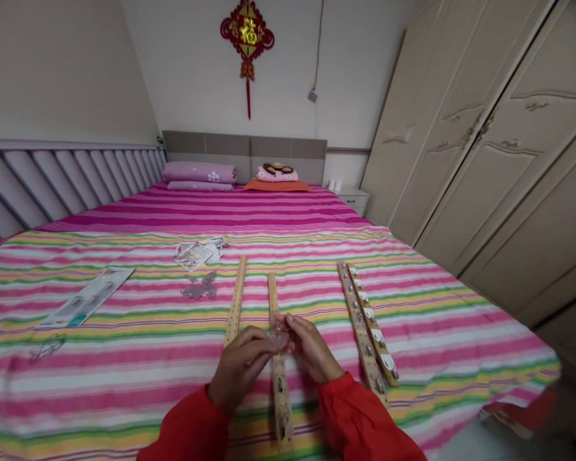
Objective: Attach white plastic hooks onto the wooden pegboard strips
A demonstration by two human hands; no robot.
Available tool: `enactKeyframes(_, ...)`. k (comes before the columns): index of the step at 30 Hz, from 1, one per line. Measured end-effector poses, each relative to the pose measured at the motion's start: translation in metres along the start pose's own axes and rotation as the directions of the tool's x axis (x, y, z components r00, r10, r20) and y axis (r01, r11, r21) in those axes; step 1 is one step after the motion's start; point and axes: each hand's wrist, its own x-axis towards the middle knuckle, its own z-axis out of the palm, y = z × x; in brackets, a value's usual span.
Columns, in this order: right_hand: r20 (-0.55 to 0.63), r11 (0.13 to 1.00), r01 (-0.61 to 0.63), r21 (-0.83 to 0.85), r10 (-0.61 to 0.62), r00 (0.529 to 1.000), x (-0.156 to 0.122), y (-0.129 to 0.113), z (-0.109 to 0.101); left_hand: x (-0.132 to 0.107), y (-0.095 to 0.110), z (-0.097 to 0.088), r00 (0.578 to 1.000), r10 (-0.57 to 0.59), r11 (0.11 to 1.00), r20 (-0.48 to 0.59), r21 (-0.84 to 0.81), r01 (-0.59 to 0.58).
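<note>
Between both hands is a small see-through adhesive hook (279, 338), just over a narrow wooden strip (277, 368). My left hand (242, 362) pinches its left side, thumb and forefinger together. My right hand (310, 346) has its fingertips closed on the other side. Metal hooks are fixed along the near part of that strip, and its far end is bare. To the left lies a second wooden strip (236, 301) with rows of small holes. Several loose see-through hook pieces (200, 286) rest further left on the striped sheet.
On the right lie a strip with metal hooks (358, 314) and one with white hooks (375, 335). Plastic packaging (196, 254), a long hook packet (89, 299) and a wire-like bundle (47, 346) are on the left. A wardrobe (489, 141) stands beyond the bed's right edge.
</note>
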Motion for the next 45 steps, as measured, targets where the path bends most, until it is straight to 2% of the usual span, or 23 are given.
enactKeyframes(4,0.180,0.992,-0.097,-0.075,0.109,0.978,-0.006,-0.007,-0.006,0.012,0.004,-0.008,0.974,-0.111,0.946,0.196,-0.280,0.164)
enactKeyframes(7,0.299,0.985,-0.133,-0.111,0.161,0.941,-0.011,-0.010,-0.011,0.018,0.002,-0.014,0.943,-0.161,0.891,0.292,-0.368,0.266)
enactKeyframes(12,0.363,0.974,-0.205,-0.102,0.228,0.904,-0.012,-0.010,-0.021,0.027,-0.006,-0.019,0.922,-0.217,0.839,0.320,-0.422,0.344)
enactKeyframes(15,0.366,0.974,-0.223,-0.050,0.225,0.903,-0.007,-0.008,-0.023,0.029,-0.016,-0.014,0.892,-0.352,0.759,0.283,-0.471,0.449)
enactKeyframes(17,0.311,0.981,-0.194,-0.002,0.185,0.932,0.000,-0.007,-0.022,0.029,-0.026,-0.008,0.819,-0.525,0.664,0.233,-0.490,0.565)
enactKeyframes(19,0.200,0.989,-0.143,0.040,0.133,0.971,0.009,-0.006,-0.020,0.028,-0.035,0.000,0.700,-0.689,0.537,0.185,-0.518,0.666)
enactKeyframes(21,0.074,0.994,-0.090,0.060,0.086,0.994,0.020,-0.005,-0.018,0.027,-0.045,0.009,0.599,-0.780,0.438,0.179,-0.526,0.729)
enactKeyframes(23,-0.028,0.998,-0.044,0.054,0.046,0.999,0.031,-0.002,-0.016,0.028,-0.054,0.019,0.551,-0.810,0.396,0.203,-0.503,0.768)
enactKeyframes(28,-0.143,0.998,0.042,-0.050,-0.049,0.988,0.057,0.007,-0.015,0.040,-0.079,0.041,0.528,-0.834,0.385,0.158,-0.518,0.763)
enactKeyframes(34,-0.242,0.974,0.049,-0.222,-0.103,0.965,0.084,0.016,-0.022,0.051,-0.110,0.057,0.487,-0.864,0.361,0.128,-0.517,0.776)
enactKeyframes(38,-0.261,0.958,0.084,-0.275,-0.159,0.952,0.098,0.022,-0.028,0.051,-0.123,0.065,0.478,-0.874,0.394,0.082,-0.455,0.798)
enactKeyframes(45,-0.277,0.953,0.092,-0.290,-0.175,0.945,0.108,0.036,-0.034,0.047,-0.136,0.071,0.473,-0.880,0.429,0.045,-0.353,0.831)
